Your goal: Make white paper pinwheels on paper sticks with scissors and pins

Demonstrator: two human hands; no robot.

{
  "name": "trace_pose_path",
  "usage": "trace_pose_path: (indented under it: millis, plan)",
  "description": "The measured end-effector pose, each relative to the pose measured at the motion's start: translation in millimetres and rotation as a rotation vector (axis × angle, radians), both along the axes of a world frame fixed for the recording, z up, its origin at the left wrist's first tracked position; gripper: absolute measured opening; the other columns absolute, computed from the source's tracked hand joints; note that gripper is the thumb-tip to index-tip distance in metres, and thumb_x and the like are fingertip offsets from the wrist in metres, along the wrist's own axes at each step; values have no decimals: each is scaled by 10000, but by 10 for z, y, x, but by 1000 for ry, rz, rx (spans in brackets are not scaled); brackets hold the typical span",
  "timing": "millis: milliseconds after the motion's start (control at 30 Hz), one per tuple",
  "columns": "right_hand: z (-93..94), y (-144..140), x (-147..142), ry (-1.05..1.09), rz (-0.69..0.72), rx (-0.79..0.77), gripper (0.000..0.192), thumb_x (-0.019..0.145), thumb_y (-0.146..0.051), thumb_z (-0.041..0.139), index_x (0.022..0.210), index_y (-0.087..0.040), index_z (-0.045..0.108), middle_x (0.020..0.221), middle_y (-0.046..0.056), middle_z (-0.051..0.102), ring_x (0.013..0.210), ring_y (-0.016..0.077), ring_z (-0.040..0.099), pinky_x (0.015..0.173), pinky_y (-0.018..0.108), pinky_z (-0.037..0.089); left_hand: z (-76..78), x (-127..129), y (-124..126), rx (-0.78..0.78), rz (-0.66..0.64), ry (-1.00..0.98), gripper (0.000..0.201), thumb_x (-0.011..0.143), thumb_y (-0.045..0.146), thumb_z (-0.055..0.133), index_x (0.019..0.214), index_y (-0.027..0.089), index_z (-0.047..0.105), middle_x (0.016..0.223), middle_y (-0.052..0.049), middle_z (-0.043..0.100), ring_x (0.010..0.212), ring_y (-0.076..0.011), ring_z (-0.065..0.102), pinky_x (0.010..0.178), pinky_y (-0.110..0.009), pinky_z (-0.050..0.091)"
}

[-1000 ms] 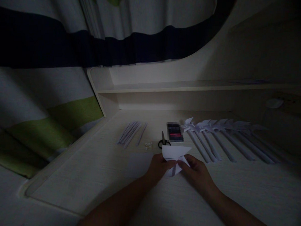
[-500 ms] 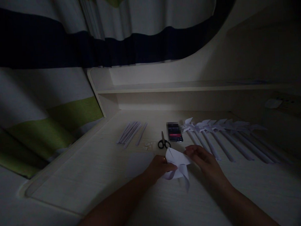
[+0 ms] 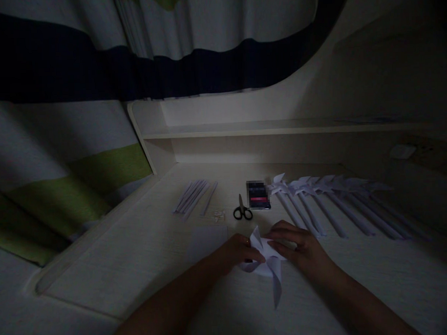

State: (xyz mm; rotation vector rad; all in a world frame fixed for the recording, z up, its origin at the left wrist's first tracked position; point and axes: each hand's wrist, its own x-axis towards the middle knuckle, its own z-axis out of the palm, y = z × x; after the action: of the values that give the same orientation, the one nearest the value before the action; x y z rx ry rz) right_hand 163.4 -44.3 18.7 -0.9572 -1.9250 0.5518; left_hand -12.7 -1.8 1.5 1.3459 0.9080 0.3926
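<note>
A white paper pinwheel, its corners folded toward the centre, is between my two hands just above the desk. My left hand grips it from the left, with the thumb pressed near the centre. At its upper right side my right hand pinches the paper between thumb and fingers. One blade points up and another hangs down toward me. Beyond the hands lie scissors with black handles. A flat sheet of white paper is on the desk beside my left forearm.
White paper sticks lie in a bundle at the back left, near a small clear packet. A phone is behind the scissors. Several pinwheels on sticks are lined up at the right. A shelf spans the desk's back.
My right hand has moved left and closed on the paper's upper right part. The top blade now stands up, folded narrower, and the pinwheel sits slightly lower.
</note>
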Motion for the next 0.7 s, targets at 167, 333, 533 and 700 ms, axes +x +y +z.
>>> trace_pose_path:
  millis: [167, 333, 533, 700]
  plan:
    - [91, -33, 53, -180, 133, 186, 207, 781, -143, 498, 906, -256, 620, 815, 41, 546, 806, 166, 500, 675, 322, 424, 27, 3, -8, -94, 22, -33, 151, 447, 209, 662, 497, 125, 548, 444, 61, 448, 436, -57, 362, 456, -213, 231]
    - [126, -72, 53, -354, 145, 244, 298, 790, -97, 468, 997, -274, 589, 887, 49, 535, 857, 165, 482, 714, 337, 413, 63, 6, 0, -137, 16, -67, 142, 451, 179, 630, 444, 133, 496, 408, 71, 412, 406, -49, 334, 446, -215, 214]
    - [157, -90, 52, -495, 98, 274, 236, 816, -155, 448, 934, -271, 616, 878, 50, 565, 848, 170, 492, 718, 346, 417, 40, -10, 22, -130, -8, -59, 151, 452, 190, 652, 460, 133, 512, 409, 69, 424, 394, -48, 330, 432, -219, 189]
    - [162, -93, 22, -511, 65, 299, 191, 816, -183, 464, 891, -242, 630, 839, 44, 572, 830, 174, 484, 689, 322, 414, 21, -29, 40, -127, -42, -91, 144, 471, 193, 649, 470, 135, 517, 404, 74, 401, 393, -45, 312, 428, -218, 179]
